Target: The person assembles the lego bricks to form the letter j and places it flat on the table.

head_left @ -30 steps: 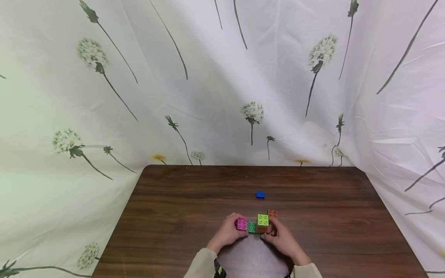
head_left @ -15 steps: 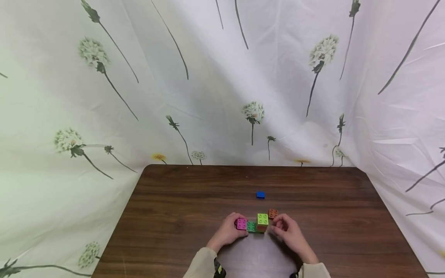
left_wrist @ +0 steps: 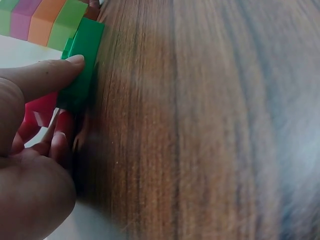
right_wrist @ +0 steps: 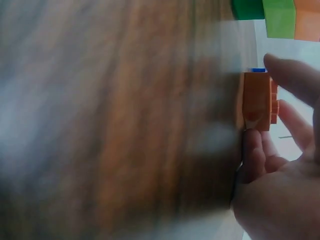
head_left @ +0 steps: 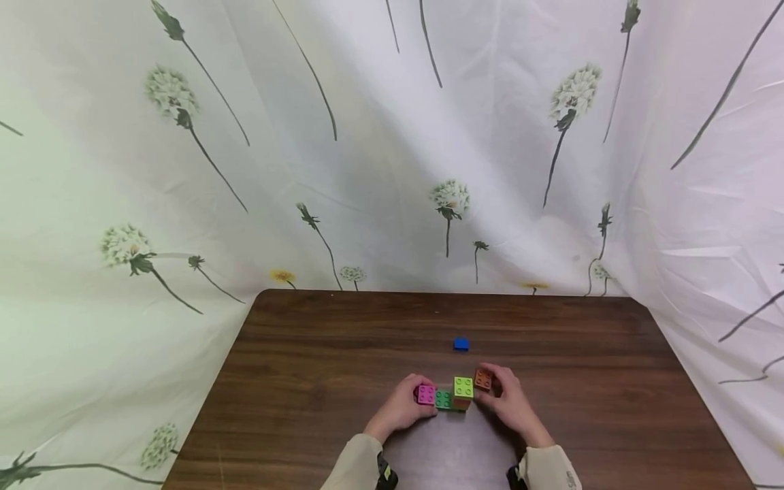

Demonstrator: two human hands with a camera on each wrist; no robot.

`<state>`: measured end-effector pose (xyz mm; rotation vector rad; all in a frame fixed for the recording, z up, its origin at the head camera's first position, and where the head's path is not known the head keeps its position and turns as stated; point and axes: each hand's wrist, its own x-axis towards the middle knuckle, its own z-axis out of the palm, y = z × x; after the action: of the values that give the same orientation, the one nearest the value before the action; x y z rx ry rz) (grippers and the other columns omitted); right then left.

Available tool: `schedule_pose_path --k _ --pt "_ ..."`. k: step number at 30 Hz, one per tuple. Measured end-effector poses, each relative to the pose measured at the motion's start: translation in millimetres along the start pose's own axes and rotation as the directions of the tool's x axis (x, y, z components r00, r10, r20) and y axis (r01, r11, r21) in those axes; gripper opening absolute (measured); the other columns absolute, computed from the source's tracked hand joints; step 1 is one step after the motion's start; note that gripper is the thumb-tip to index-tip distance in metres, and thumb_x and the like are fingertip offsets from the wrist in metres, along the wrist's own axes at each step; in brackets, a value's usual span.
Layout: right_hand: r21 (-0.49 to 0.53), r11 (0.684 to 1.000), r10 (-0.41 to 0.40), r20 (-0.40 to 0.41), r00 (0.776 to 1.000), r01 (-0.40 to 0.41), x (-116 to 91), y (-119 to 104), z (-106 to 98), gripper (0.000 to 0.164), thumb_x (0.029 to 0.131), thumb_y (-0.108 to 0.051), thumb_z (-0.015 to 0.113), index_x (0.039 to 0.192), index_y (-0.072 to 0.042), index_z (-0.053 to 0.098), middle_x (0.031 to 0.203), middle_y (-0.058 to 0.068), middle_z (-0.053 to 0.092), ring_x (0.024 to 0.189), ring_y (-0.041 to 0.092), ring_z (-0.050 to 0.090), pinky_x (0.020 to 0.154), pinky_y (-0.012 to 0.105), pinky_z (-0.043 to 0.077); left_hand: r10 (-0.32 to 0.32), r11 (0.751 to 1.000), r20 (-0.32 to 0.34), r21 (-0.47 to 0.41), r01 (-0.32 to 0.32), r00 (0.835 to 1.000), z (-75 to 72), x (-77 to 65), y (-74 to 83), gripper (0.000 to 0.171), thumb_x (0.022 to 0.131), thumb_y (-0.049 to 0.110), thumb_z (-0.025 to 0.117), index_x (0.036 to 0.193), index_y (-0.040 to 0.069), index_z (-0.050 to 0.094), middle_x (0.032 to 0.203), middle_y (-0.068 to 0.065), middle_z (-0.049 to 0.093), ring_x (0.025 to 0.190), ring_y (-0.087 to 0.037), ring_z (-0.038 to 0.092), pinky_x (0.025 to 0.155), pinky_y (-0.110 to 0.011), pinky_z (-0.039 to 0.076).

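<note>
Orange brick (head_left: 482, 380) is now in the right hand (head_left: 508, 403), fingers curled round it just right of the lime block (head_left: 463, 387); half a second ago that hand was only reaching for it. Left hand (head_left: 401, 407) keeps pinching the pink brick (head_left: 425, 395) and green base (head_left: 443, 400), lower middle of the bench (head_left: 318, 381). Blue brick (head_left: 461, 344) sits farther up, untouched. Looks like orange is next to move.

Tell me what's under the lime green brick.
The lime green brick sits on an orange-brown layer, beside the green brick on the table. Anything lower is hidden.
</note>
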<state>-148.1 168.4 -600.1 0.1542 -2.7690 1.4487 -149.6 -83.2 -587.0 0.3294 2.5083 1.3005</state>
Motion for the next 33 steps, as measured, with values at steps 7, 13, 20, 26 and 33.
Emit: schedule_pose_path --k 7,13,20,26,33 --pt "-0.053 0.997 0.052 -0.001 0.999 -0.052 -0.3 -2.3 1.5 0.041 0.079 -0.008 0.076 0.118 -0.01 0.064 0.112 0.011 0.057 0.103 0.025 0.049 0.086 0.04 0.04 -0.007 1.0 0.004 0.003 0.007 1.0 -0.2 0.1 1.1 0.036 0.075 0.016 0.082 0.106 0.014 0.064 0.1 0.003 0.058 0.091 -0.012 0.053 0.082 -0.034 0.045" --pt "-0.076 0.994 0.079 0.01 0.997 -0.078 -0.3 -2.5 1.7 0.036 0.079 -0.005 0.075 0.113 -0.01 0.065 0.109 0.01 0.057 0.099 0.022 0.05 0.084 0.038 0.041 -0.02 1.0 0.008 0.011 0.02 1.0 0.3 0.4 1.0 0.036 0.076 0.016 0.082 0.106 0.014 0.063 0.1 0.003 0.057 0.091 -0.013 0.053 0.083 -0.036 0.045" --pt "-0.088 0.993 0.082 0.018 0.996 -0.08 -1.1 -2.1 1.5 0.034 0.077 -0.006 0.077 0.109 -0.01 0.065 0.104 0.007 0.058 0.094 0.02 0.05 0.081 0.036 0.041 -0.053 0.999 0.024 0.001 0.053 0.998 -0.7 -1.8 2.3 0.035 0.077 0.015 0.081 0.106 0.015 0.062 0.101 0.003 0.055 0.092 -0.015 0.053 0.083 -0.04 0.046" --pt "-0.07 0.993 0.097 0.04 0.994 -0.094 -0.8 -0.6 0.6 0.033 0.078 -0.006 0.077 0.109 -0.011 0.065 0.104 0.006 0.058 0.095 0.019 0.051 0.081 0.035 0.041 -0.049 0.999 0.022 0.005 0.049 0.999 0.1 -2.6 2.7 0.035 0.076 0.015 0.081 0.106 0.015 0.062 0.099 0.003 0.054 0.091 -0.014 0.052 0.081 -0.038 0.046" --pt "0.032 0.988 0.152 0.053 0.987 -0.154 1.5 0.3 -1.0 0.035 0.079 -0.006 0.075 0.112 -0.011 0.064 0.104 0.006 0.061 0.094 0.018 0.053 0.082 0.034 0.042 -0.031 0.999 0.014 0.009 0.031 0.999 0.5 -1.4 3.5 0.037 0.076 0.015 0.082 0.107 0.014 0.062 0.101 0.003 0.055 0.091 -0.013 0.053 0.081 -0.037 0.045"
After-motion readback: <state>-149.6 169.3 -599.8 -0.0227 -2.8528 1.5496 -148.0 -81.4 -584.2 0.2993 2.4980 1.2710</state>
